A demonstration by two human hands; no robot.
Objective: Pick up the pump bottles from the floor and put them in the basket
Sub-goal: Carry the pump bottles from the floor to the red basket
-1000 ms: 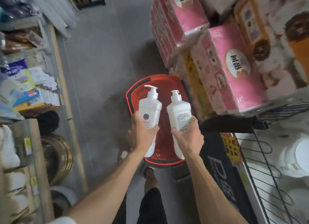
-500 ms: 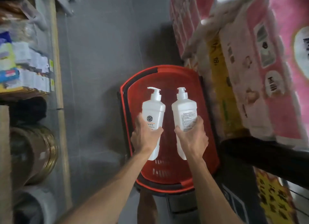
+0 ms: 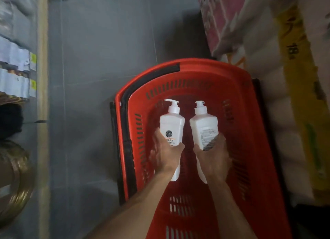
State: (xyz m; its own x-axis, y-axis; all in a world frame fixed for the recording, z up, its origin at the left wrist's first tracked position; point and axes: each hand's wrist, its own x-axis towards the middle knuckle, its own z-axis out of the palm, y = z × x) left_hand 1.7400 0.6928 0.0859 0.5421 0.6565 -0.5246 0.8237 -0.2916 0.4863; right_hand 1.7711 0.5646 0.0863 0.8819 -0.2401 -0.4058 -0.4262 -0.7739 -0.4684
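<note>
Two white pump bottles are held side by side over the open red basket, pumps pointing away from me. My left hand grips the left bottle, whose round dark logo faces up. My right hand grips the right bottle, its printed back label facing up. Both bottles sit inside the outline of the basket's rim; I cannot tell whether they touch its floor. The basket's black handle lies folded along the left rim.
Grey tiled floor lies left of and beyond the basket. A shelf with packaged goods and a wooden edge strip runs along the left. Pink and yellow tissue packs are stacked close on the right.
Both hands have lowered with the bottles toward the basket, and the view has dropped closer, so the basket fills more of the frame. The grips are unchanged.
</note>
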